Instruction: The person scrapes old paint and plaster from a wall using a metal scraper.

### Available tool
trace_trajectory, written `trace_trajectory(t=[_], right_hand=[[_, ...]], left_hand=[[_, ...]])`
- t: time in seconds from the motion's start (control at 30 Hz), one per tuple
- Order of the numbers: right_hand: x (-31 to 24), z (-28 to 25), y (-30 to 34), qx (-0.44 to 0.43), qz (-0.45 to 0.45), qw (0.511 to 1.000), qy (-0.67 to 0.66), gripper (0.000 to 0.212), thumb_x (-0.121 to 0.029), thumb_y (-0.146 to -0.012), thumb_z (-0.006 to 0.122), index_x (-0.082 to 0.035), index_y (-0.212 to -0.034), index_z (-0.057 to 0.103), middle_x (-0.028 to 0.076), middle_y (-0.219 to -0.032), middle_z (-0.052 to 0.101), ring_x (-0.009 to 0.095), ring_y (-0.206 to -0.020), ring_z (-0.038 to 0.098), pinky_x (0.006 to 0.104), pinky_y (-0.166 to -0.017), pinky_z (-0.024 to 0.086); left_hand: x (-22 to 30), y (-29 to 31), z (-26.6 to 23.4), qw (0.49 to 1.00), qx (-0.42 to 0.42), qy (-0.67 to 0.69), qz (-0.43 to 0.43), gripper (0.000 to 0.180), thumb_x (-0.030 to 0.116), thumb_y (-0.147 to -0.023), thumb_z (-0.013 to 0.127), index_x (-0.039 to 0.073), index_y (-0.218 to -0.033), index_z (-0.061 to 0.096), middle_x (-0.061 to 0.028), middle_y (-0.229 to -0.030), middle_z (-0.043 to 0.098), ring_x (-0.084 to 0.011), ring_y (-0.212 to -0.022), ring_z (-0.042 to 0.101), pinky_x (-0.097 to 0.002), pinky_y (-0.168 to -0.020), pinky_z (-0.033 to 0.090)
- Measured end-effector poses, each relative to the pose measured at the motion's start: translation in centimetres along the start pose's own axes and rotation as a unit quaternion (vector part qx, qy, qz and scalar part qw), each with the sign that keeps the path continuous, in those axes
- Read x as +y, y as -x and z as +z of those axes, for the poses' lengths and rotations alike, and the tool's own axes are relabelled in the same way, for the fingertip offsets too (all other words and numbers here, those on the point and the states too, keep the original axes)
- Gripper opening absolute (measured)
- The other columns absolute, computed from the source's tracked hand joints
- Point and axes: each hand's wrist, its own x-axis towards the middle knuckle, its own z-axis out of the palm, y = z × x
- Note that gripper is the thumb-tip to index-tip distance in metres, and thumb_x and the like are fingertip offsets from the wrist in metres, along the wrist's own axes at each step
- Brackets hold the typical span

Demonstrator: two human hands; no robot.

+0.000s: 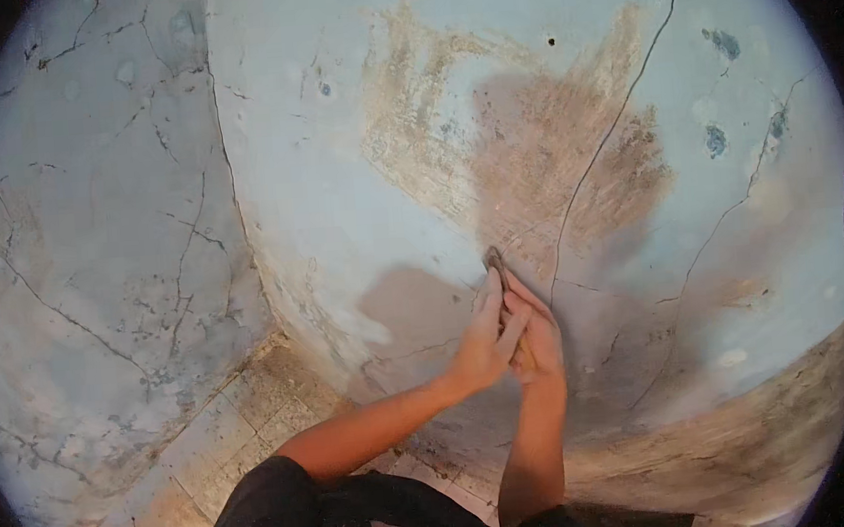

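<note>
Both hands are together on what looks like a scraper (493, 258), its dark narrow end against the pale blue wall (400, 236). My left hand (485, 345) is closed on it from the left, thumb and fingers pointing up along the tool. Around the lower part is my right hand (542, 341), fingers wrapped and partly covering a yellowish handle. Most of the tool is hidden by the fingers. Just above its tip lies a rough brown patch (561, 146) where the paint is gone.
A long crack (602, 143) runs down the wall to the right of the tool. At left, a greyer cracked wall (86, 218) meets this one in a corner. Dirty tiles (223, 424) edge the floor below. A dark shadow falls across the wall near my hands.
</note>
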Motion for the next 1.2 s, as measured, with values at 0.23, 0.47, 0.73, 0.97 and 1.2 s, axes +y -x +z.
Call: trace_trajectory(t=[0.23,0.47,0.73,0.97,1.2], right_hand=[[2.4,-2.3,-2.3,-0.05,-0.002,0.999,0.013,0.039,-0.012,-0.103,0.062,-0.004,-0.141,0.063,0.006,-0.109,0.075,0.011,-0.073,0.066,0.0266,-0.056,0.05],[3.0,-0.4,-3.2,-0.073,0.003,0.997,0.022,0.038,-0.015,-0.105,0.061,-0.002,-0.141,0.063,0.008,-0.118,0.07,0.012,-0.093,0.066,0.0246,-0.075,0.054],[2.8,1.0,-2.8,-0.032,-0.027,0.999,0.021,0.039,-0.012,-0.107,0.056,-0.001,-0.145,0.059,0.007,-0.124,0.069,0.014,-0.1,0.066,0.0278,-0.083,0.054],[4.0,0.3,-4.4,-0.051,-0.032,0.998,0.02,0.04,-0.009,-0.105,0.056,0.001,-0.143,0.06,0.007,-0.128,0.068,0.017,-0.109,0.065,0.0304,-0.094,0.052],[4.5,0.4,-4.9,-0.059,-0.052,0.997,0.003,0.041,-0.013,-0.105,0.058,0.003,-0.143,0.059,0.013,-0.133,0.066,0.021,-0.114,0.066,0.0317,-0.098,0.053]], left_hand=[[1.6,-1.4,-2.1,0.972,-0.082,0.119,-0.186,0.076,0.021,-0.108,0.057,-0.011,-0.161,0.014,-0.0182,-0.127,0.056,-0.0206,-0.095,0.057,-0.0336,-0.09,0.049],[0.3,-2.5,-1.9,0.976,-0.028,0.1,-0.191,0.076,0.019,-0.106,0.058,-0.01,-0.161,0.015,-0.0121,-0.107,0.06,-0.0128,-0.096,0.056,-0.0266,-0.077,0.05],[0.3,-3.9,-2.8,0.949,-0.012,0.199,-0.245,0.078,0.022,-0.105,0.06,-0.011,-0.16,0.016,-0.0135,-0.113,0.062,-0.0153,-0.102,0.058,-0.0286,-0.087,0.05],[-0.1,-5.0,-3.6,0.973,-0.018,0.128,-0.188,0.075,0.02,-0.104,0.057,-0.014,-0.158,0.018,-0.0162,-0.106,0.065,-0.0185,-0.099,0.061,-0.032,-0.087,0.051],[0.0,-5.4,-3.9,0.975,-0.019,0.116,-0.189,0.076,0.017,-0.102,0.058,-0.009,-0.16,0.019,-0.0141,-0.097,0.064,-0.0172,-0.094,0.06,-0.034,-0.087,0.052]])
